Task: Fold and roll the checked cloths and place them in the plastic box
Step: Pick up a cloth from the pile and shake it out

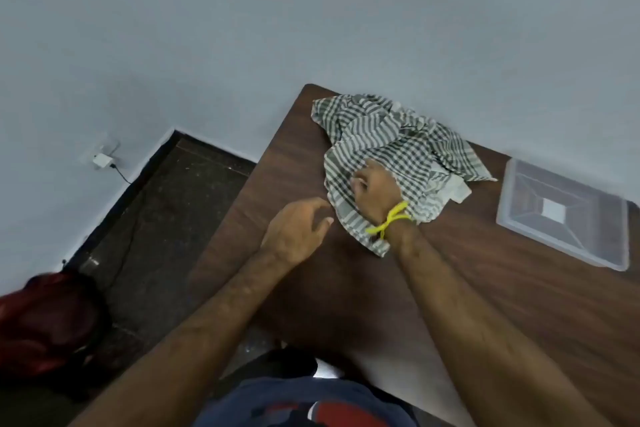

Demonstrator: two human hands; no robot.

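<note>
A person is leaning over a dark wooden table that is standing against a pale grey wall. A crumpled heap of checked cloths, grey and white, is lying on the far part of the table, near the wall. The right hand is resting on the near side of the heap with its fingers curled into the fabric, gripping a bunch of it. A yellow band is tied round that wrist, and a flap of cloth is lying beneath the wrist on the table top.

The left hand is hovering just left of the heap, palm down, its fingers relaxed and slightly bent, holding nothing; the fingertips are sitting just beside the cloth's near-left edge, and whether they are touching it cannot be told.

The clear plastic box is sitting on the table to the right of the heap, apart from it, close to the wall, with a white square showing at its middle.

Beyond the table's left edge, a dark speckled floor is showing. A white charger is plugged in low on the wall, its black cable trailing down. A red object is lying blurred at the lower left.
</note>
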